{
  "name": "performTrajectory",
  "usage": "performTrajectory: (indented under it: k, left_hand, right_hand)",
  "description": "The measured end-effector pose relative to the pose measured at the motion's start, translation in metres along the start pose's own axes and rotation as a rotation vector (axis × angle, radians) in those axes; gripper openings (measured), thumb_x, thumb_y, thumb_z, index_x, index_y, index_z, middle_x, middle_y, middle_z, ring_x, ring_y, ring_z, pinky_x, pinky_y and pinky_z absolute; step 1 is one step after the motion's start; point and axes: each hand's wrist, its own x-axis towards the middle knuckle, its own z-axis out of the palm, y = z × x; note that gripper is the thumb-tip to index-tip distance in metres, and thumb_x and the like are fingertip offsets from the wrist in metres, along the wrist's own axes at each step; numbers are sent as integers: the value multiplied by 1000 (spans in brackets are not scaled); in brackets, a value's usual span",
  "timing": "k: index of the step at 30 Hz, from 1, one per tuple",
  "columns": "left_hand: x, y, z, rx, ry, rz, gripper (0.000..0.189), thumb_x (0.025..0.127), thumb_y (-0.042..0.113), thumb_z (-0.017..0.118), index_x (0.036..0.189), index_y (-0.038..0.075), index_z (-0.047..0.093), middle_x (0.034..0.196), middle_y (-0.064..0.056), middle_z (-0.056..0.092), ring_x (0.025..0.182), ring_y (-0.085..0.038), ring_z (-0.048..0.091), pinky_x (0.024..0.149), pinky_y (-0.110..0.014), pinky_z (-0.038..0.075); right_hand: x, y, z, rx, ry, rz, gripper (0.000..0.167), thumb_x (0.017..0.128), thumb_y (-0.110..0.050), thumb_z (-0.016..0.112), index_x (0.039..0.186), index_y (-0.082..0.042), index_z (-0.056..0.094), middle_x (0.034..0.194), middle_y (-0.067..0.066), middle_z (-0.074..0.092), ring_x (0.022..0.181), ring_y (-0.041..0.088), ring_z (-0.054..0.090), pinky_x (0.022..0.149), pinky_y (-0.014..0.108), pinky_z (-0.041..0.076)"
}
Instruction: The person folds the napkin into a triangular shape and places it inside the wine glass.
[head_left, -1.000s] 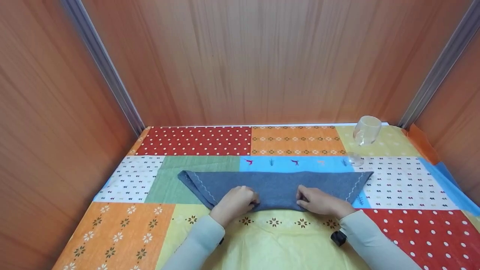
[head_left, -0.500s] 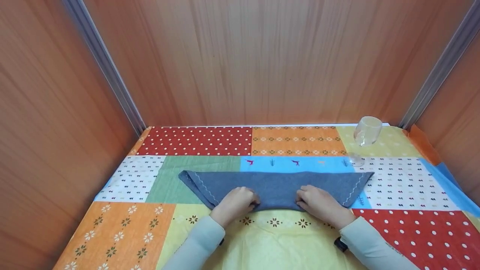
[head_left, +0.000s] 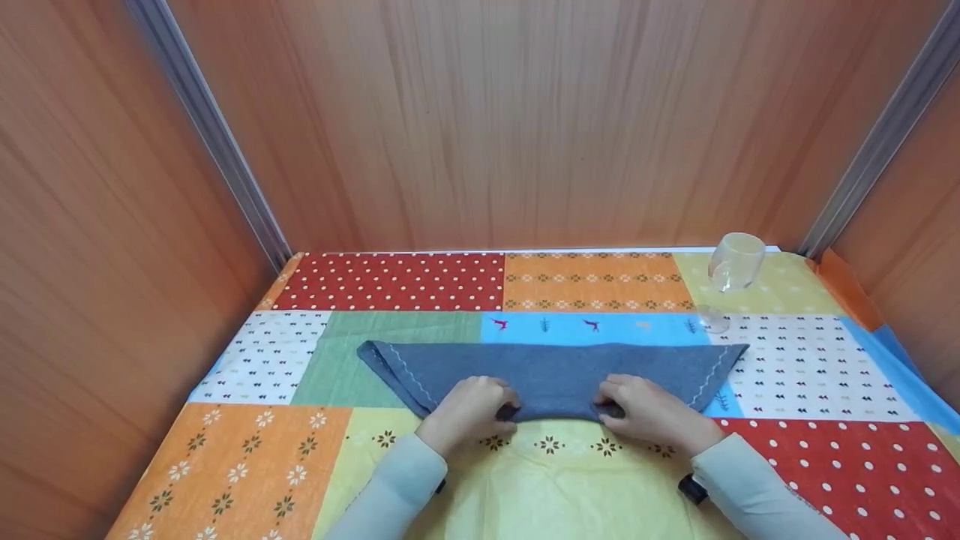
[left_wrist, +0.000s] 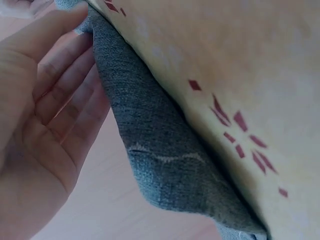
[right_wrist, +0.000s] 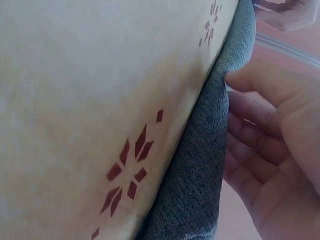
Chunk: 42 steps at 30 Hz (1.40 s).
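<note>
A grey-blue towel (head_left: 555, 375) with wavy white stitching near both ends lies folded into a wide strip, its two ends slanting. My left hand (head_left: 466, 409) has the near edge left of the middle, fingers over the top and thumb in front; the left wrist view shows the towel (left_wrist: 145, 115) between thumb and fingers. At the same edge, right of the middle, my right hand (head_left: 652, 412) holds the towel in the same manner. In the right wrist view, the thumb of the right hand (right_wrist: 280, 140) touches the folded edge. The towel's underside is hidden.
A clear stemmed glass (head_left: 736, 262) stands at the back right, beyond the towel's right end. The patchwork tablecloth (head_left: 240, 465) covers the table. Wooden panels (head_left: 525, 127) enclose the back and both sides.
The thumbs have moved away from the curled fingers, and dark towel edge now shows between them. The right hand has turned and shifted slightly right. The towel stays nearly in place.
</note>
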Motion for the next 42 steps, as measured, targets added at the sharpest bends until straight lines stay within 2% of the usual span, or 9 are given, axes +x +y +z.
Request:
performTrajectory:
  k: [5,10,18,23,27,30,34,39,42]
  left_hand:
    - [2,0,-2,6,3,-2,23,84,27,84,102,14,78,97,2,72,89,-15,68,79,-32,55]
    - [2,1,-2,34,14,-3,20,82,21,84,99,14,78,94,2,72,86,-16,68,77,-33,55]
    - [5,3,-2,67,34,7,13,78,11,83,87,13,74,80,3,66,72,-13,62,67,-31,52]
    - [8,-3,-4,-45,2,-35,12,82,4,73,90,13,76,84,4,69,73,-11,60,69,-30,52]
    - [10,-11,-4,-180,-37,-94,21,88,3,66,104,11,79,99,2,74,91,-11,67,80,-28,54]
    - [11,-19,-3,-269,-59,-128,24,91,5,65,111,9,77,108,0,74,104,-15,67,88,-30,53]
    - [11,-29,-2,-374,-96,-156,24,93,8,64,114,9,76,110,-1,73,106,-15,66,90,-30,53]
    - [13,-40,-1,-502,-146,-195,24,98,10,61,117,10,75,114,-3,72,103,-16,66,85,-32,53]
    - [14,-44,-3,-548,-177,-244,25,100,13,59,119,11,75,117,-3,71,108,-19,65,89,-36,53]
  right_hand:
    - [0,-1,-3,1,-41,17,21,87,-23,77,100,-13,66,99,-3,60,89,15,58,79,39,52]
    - [1,-2,-4,-18,-31,22,18,87,-19,76,99,-13,64,97,-3,59,87,15,56,78,38,52]
    - [3,-4,-1,-24,0,35,7,91,-11,67,97,-12,63,96,-1,60,90,20,59,78,41,52]
    - [7,-2,0,-12,-4,65,6,93,-9,60,98,-12,63,97,0,61,91,21,59,79,43,51]
    - [11,4,1,25,-20,87,9,96,-10,56,102,-11,63,100,2,62,95,23,60,81,44,51]
    - [13,9,1,91,-38,112,11,98,-11,55,103,-12,64,102,1,62,96,23,59,82,46,50]
    - [15,15,1,193,-67,149,13,100,-12,52,105,-14,64,104,0,62,97,21,59,83,47,49]
    - [19,23,2,302,-116,198,19,102,-12,47,108,-10,65,92,-1,60,76,15,53,73,39,46]
    - [22,25,2,345,-130,226,20,102,-13,47,110,-8,65,83,-2,58,64,11,45,66,33,43]
